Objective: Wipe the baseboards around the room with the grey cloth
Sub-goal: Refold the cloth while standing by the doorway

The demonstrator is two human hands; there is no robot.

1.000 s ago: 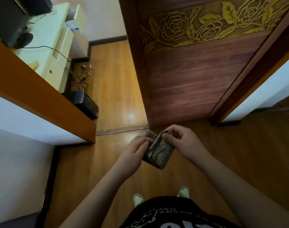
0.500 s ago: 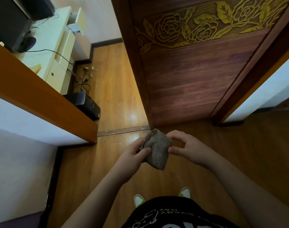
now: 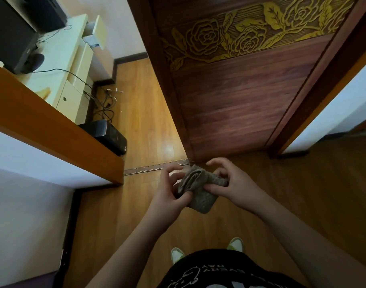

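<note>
While the person stands on the wood floor [image 3: 119, 215], both hands hold the grey cloth [image 3: 198, 191] in front of the dark door [image 3: 240, 96]. The left hand [image 3: 167, 196] pinches its folded left side. The right hand [image 3: 236, 188] grips its right side. The cloth hangs in the air below the door's bottom edge.

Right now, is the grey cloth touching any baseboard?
No, the grey cloth is bunched up between the left hand and right hand in mid-air above the wooden floor.
</note>
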